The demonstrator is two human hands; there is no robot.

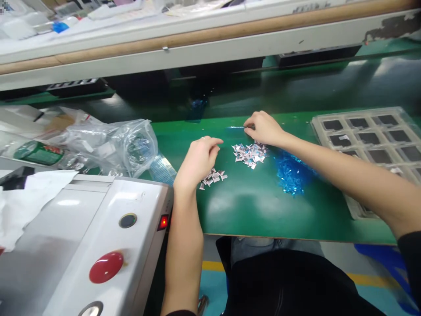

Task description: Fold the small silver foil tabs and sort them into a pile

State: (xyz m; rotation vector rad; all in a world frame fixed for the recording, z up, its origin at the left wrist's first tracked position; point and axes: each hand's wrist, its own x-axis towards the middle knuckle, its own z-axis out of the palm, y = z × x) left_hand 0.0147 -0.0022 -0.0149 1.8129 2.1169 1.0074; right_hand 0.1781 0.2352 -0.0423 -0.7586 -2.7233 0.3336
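Note:
My left hand (199, 158) rests on the green mat (256, 206), fingers curled loosely, just above a small cluster of tiny silver pieces (213, 177). What its fingers hold, if anything, is hidden. My right hand (263, 128) lies further back, fingertips pinched on the end of a thin blue strip (235, 127). A larger pile of silver pieces (250, 153) sits right below it. A heap of crumpled blue film (291, 173) lies under my right forearm.
A grey tray (371, 115) with several dark square pockets stands at the right. Clear plastic bags (115, 147) lie to the left. A white machine (98, 237) with a red button (106, 267) fills the near left. A raised shelf runs along the back.

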